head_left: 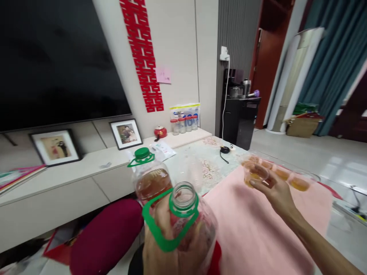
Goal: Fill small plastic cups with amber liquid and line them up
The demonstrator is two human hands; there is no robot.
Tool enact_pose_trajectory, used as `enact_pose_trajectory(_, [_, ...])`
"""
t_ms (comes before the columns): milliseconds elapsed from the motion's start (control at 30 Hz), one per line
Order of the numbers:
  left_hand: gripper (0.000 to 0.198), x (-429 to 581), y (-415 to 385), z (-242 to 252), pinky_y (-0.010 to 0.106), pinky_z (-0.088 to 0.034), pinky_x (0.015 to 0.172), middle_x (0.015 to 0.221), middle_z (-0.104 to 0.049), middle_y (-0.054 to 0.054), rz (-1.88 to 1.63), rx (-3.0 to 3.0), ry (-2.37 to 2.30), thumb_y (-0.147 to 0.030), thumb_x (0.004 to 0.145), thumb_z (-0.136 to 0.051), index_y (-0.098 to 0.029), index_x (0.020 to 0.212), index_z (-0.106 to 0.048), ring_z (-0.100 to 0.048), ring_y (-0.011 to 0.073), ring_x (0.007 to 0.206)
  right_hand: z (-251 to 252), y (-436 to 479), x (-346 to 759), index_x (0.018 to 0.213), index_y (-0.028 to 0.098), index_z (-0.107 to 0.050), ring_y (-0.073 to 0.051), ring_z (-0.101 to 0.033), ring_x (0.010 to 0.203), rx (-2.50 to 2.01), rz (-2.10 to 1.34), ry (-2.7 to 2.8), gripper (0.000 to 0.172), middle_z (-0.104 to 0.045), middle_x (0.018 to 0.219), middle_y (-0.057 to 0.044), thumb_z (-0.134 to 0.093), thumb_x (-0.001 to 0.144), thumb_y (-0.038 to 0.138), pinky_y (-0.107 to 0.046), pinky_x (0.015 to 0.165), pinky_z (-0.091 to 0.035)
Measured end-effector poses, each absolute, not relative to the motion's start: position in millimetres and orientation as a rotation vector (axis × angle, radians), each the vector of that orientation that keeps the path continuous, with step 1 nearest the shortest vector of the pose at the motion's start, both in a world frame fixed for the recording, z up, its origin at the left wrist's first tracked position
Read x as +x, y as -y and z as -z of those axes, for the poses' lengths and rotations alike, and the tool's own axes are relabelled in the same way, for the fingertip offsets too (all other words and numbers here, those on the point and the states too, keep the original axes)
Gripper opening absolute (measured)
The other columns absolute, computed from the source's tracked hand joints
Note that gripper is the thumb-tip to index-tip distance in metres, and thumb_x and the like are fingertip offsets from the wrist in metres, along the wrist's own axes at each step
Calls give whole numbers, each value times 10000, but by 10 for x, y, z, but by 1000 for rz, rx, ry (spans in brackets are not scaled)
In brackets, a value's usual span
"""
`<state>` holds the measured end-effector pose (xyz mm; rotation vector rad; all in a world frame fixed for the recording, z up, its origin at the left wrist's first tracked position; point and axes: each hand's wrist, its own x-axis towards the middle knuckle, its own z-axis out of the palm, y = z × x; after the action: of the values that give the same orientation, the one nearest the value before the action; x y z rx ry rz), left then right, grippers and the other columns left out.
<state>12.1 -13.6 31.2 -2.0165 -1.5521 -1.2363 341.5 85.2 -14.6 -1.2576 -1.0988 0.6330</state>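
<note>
Closest to the lens, bottom centre, is an open plastic jug (197,229) with no cap on its mouth and a bit of amber liquid inside. A green carry ring (160,235) hangs off its neck. My left hand (157,256) has its grip wrapped around the jug's body, holding it up and slightly tilted.

Just behind it, a bit left, a second jug with a green cap (150,177) stands upright, roughly half full of the same amber stuff.

Over at centre right, my right hand (275,191) is stretched out, its grip closed on a small clear cup (255,173) of amber liquid, held just over the pink cloth (252,229). More filled cups (299,184) sit in a cluster right beside it, farther right. The cloth covers the near part of the table (200,160), which has a lacy cover beyond it.

Upper left is all TV (57,57), with a framed photo (126,133) below it.
</note>
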Motion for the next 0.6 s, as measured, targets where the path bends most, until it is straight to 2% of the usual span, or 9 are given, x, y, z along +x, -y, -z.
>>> enact_pose_trajectory(133, [254, 316, 150, -503, 311, -585, 681, 927, -713, 67, 1412, -1917, 1653, -375, 802, -652, -212, 991, -602, -708, 220, 844, -409, -752, 2916, 1262, 274, -693, -346, -685, 1240, -1066, -675, 1324, 613, -726, 1323, -102, -902, 705, 421, -578, 1078, -547])
enact_pose_trajectory(267, [208, 429, 163, -561, 315, -580, 673, 872, -685, 26, 1521, -1931, 1677, -260, 744, -642, -224, 940, -583, -684, 193, 770, -837, -673, 2549, 1275, 309, -682, -295, -718, 1185, -898, -573, 1581, 534, -745, 1276, -56, -850, 768, 304, -538, 1053, -579])
enact_pose_trajectory(467, [399, 465, 147, -522, 406, -626, 865, 1046, -731, 17, 1555, -1884, 1706, -212, 782, -605, -294, 1166, -532, -733, 222, 962, -1177, -674, 2246, 1319, 276, -645, -268, -705, 1182, -747, -376, 1830, 533, -724, 1289, -73, -804, 811, 245, -467, 993, -606])
enact_pose_trajectory(600, [468, 490, 141, -505, 406, -613, 923, 1075, -729, 22, 1590, -1864, 1691, -191, 750, -646, -276, 1196, -528, -735, 219, 1021, -1296, -681, 2166, 1337, 240, -622, -265, -693, 1168, -664, -170, 1964, 507, -713, 1269, -96, -771, 853, 234, -444, 956, -592])
